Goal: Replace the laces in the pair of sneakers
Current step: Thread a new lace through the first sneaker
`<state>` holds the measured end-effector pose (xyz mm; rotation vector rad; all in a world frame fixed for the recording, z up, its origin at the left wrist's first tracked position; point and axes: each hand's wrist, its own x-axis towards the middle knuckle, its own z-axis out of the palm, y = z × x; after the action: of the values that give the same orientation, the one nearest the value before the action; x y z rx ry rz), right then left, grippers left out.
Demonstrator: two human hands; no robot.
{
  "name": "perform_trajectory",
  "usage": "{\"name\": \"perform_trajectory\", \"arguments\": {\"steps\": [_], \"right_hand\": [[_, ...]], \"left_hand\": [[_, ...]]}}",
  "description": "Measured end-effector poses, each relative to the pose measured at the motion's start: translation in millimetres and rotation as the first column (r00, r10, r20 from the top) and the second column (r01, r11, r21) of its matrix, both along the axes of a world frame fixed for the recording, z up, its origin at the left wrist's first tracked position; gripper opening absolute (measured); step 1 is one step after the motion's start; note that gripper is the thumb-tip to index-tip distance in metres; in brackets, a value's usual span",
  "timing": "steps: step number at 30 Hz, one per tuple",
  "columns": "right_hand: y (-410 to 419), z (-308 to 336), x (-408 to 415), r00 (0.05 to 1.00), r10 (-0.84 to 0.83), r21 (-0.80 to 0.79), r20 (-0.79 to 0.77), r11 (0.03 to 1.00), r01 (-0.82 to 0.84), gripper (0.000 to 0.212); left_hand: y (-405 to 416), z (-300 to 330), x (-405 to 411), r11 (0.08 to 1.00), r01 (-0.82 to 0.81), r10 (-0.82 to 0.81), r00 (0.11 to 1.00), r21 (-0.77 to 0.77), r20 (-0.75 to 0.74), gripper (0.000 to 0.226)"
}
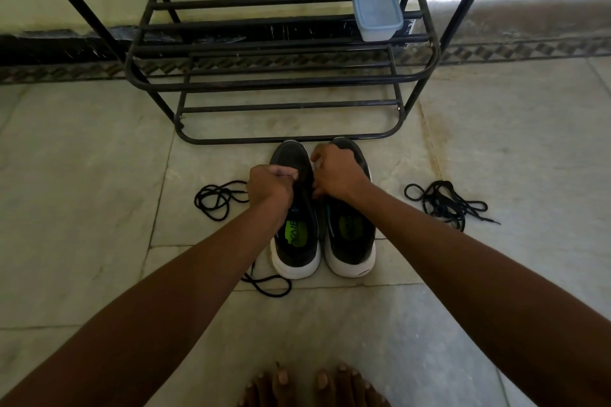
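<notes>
Pale stone tile floor point(99, 208), black metal shoe rack point(281, 82) against the far wall, a lidded plastic tub point(377, 13) on its right side. Pair of sneakers sits just near of the rack's bottom bar, heels toward the person: left sneaker point(294, 235), right sneaker point(350, 241), touching or nearly so.

Both hands are over the left sneaker's lacing area. Left hand point(269, 187) is curled, pinching what looks like a black lace end; right hand point(335, 173) is curled too, fingers at the eyelets, exact grip hidden.

Progress, my read: early. Loose lace point(215, 198) lies left of the shoes, tangled lace bundle point(443, 201) lies right, another strand point(267, 286) trails by the left heel. Can't tell old from new. Right sneaker looks unlaced.

Room: open floor left, right and near; rack bar crowds the toes, bare toes point(314, 387) at the near edge.
</notes>
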<state>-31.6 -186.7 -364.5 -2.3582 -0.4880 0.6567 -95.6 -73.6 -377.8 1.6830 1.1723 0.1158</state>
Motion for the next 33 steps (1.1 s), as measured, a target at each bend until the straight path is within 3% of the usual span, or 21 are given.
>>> {"name": "perform_trajectory", "arguments": {"steps": [2,7,10,20,25,29,33], "right_hand": [[2,3,4,0.998,0.058,-0.006,-0.014,0.998,-0.058,0.031],[9,3,4,0.98,0.169,-0.01,0.106,0.986,-0.169,0.014],[10,3,4,0.958,0.245,0.003,0.151,0.969,-0.248,0.009],[11,-7,5,0.974,0.194,-0.045,0.12,0.981,-0.19,0.003],[12,-1,6,0.957,0.255,-0.094,0.136,0.965,-0.244,0.007],[13,6,7,0.932,0.33,-0.133,0.147,0.941,-0.312,0.007],[16,8,0,0.926,0.277,-0.191,0.257,0.954,-0.232,0.025]], "left_hand": [[0,0,0,1.0,0.008,-0.008,1.0,0.01,0.004,0.027],[0,1,-1,0.999,0.025,-0.025,1.0,0.04,0.005,0.017],[0,2,-2,0.999,0.025,-0.024,1.0,0.036,-0.003,0.023],[-1,3,2,1.0,-0.013,0.013,1.0,-0.014,0.003,0.026],[1,3,0,0.999,0.002,-0.002,1.0,-0.05,-0.001,0.032],[3,8,3,0.994,0.009,-0.01,1.0,-0.109,-0.012,0.017],[2,6,-1,0.987,0.098,-0.1,0.995,-0.126,-0.014,0.019]]}}
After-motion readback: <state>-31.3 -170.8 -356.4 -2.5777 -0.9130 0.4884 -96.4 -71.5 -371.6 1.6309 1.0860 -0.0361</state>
